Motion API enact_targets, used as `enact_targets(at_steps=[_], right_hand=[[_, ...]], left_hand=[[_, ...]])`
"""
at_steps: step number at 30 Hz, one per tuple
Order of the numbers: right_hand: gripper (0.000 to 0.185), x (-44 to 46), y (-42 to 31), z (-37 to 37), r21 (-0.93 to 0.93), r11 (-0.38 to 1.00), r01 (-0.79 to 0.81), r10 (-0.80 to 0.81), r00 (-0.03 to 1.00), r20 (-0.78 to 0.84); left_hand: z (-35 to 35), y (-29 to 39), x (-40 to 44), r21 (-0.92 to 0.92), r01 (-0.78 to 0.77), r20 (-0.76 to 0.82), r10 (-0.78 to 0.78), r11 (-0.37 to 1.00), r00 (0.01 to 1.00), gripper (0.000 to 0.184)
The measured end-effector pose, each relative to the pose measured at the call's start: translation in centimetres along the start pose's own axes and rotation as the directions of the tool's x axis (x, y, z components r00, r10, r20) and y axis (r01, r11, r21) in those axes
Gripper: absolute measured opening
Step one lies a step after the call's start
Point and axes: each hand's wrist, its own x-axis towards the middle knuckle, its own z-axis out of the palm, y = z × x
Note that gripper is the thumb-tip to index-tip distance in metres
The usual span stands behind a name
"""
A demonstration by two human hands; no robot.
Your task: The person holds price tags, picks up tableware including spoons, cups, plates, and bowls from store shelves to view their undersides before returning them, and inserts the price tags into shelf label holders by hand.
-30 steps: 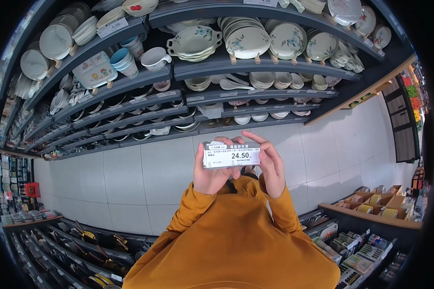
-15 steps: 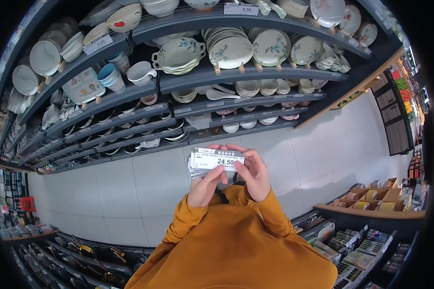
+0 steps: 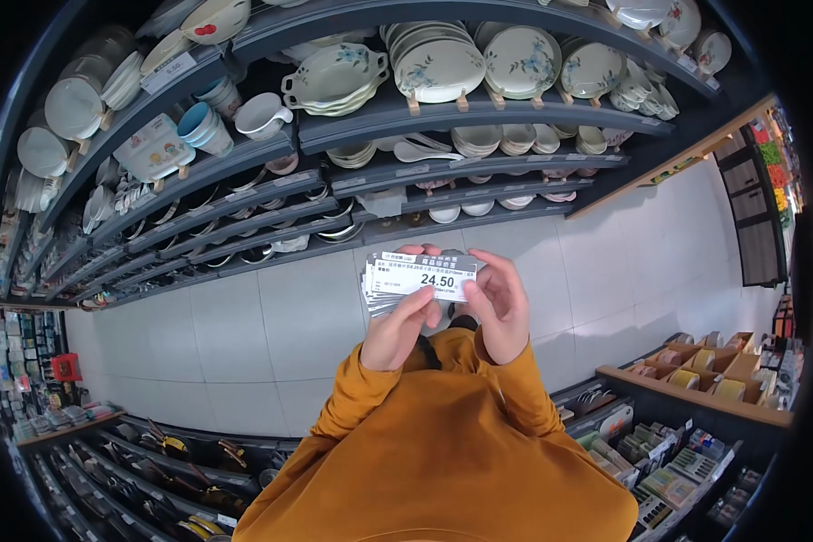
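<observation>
A stack of white printed price tags [image 3: 402, 281], the top one reading 24.50, is held up in front of my chest. My left hand [image 3: 396, 332] grips the stack from below, its thumb pressed on the front and some fingers behind. On the other side my right hand [image 3: 504, 312] pinches the tags' right end, thumb on the face near the price and index finger along the top corner. The back edges of several more tags stick out at the left of the stack. Parts of the fingers behind the tags are hidden.
Ahead stands a long dark shelf unit [image 3: 370, 125] with floral oval plates [image 3: 439, 70], handled dishes [image 3: 336, 77], blue cups [image 3: 205, 128] and bowls. Tiled floor [image 3: 230, 316] lies between it and me. A wooden divided display [image 3: 696, 375] is at the right, and low shelves of goods run behind me.
The view has shifted slightly, so the shelves sit higher and the hands a little up and right. Both hands keep holding the tags, with the same one on top.
</observation>
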Motion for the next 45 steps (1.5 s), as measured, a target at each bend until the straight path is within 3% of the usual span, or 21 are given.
enact_targets(at_steps=[4,10,13,16,20,28,32,35,37,40,42,43,45], right_hand=[[0.036,0.7,-0.5,-1.0,0.071,0.996,-0.058,0.061,0.997,-0.041],[0.043,3.3,0.0,-5.1,0.033,0.998,-0.055,0.056,0.998,-0.036],[0.051,5.3,-0.2,-8.2,-0.211,0.977,0.04,-0.039,0.999,0.008],[0.055,7.7,-1.4,-11.9,-0.253,0.965,0.064,-0.051,0.997,0.056],[0.048,10.7,-1.3,-16.9,-0.253,0.966,0.051,-0.046,0.999,0.024],[0.038,14.5,-2.1,-24.0,-0.286,0.955,0.083,-0.039,0.987,0.156],[0.032,16.2,-3.0,-26.0,-0.278,0.96,0.045,0.009,0.982,0.191],[0.027,18.9,-2.8,-27.8,-0.284,0.952,0.113,-0.061,0.981,0.187],[0.022,22.8,-2.9,-29.6,-0.372,0.895,0.244,-0.219,0.97,0.109],[0.02,30.8,-2.5,-33.0,0.018,0.996,0.091,-0.09,0.993,-0.076],[0.023,37.2,-1.3,-35.3,0.027,0.978,0.208,-0.202,0.969,-0.142],[0.026,39.3,-2.2,-35.3,0.055,0.991,0.121,-0.108,0.973,-0.206],[0.028,43.6,-1.3,-36.2,-0.041,0.987,0.157,-0.162,0.967,-0.197]], left_hand=[[0.7,-0.8,1.0,0.014,0.038,-0.024,-0.038,0.999,0.999,0.045],[2.7,-2.7,4.4,0.088,0.049,-0.043,-0.045,0.995,0.998,0.045],[4.3,-4.8,6.9,0.076,0.066,-0.097,-0.058,0.995,0.994,0.044],[6.1,-7.1,10.1,0.087,0.101,-0.132,-0.089,0.991,0.987,0.044],[8.5,-10.1,13.8,0.121,0.135,-0.156,-0.115,0.984,0.981,0.042],[12.8,-15.2,18.4,0.183,0.085,-0.25,-0.037,0.979,0.968,0.038],[13.5,-16.2,19.6,0.211,0.072,-0.178,-0.034,0.975,0.983,0.041],[14.3,-16.5,20.5,0.269,0.083,-0.221,-0.022,0.96,0.975,0.041],[14.5,-16.8,21.0,0.297,0.086,-0.243,-0.012,0.951,0.97,0.04],[14.6,-17.1,21.5,0.314,0.094,-0.24,-0.017,0.945,0.971,0.037],[15.3,-17.2,21.8,0.293,0.088,-0.241,-0.015,0.952,0.97,0.036],[15.6,-17.2,21.9,0.284,0.083,-0.243,-0.012,0.955,0.97,0.035],[16.0,-17.4,22.0,0.274,0.071,-0.24,-0.004,0.959,0.971,0.034]])
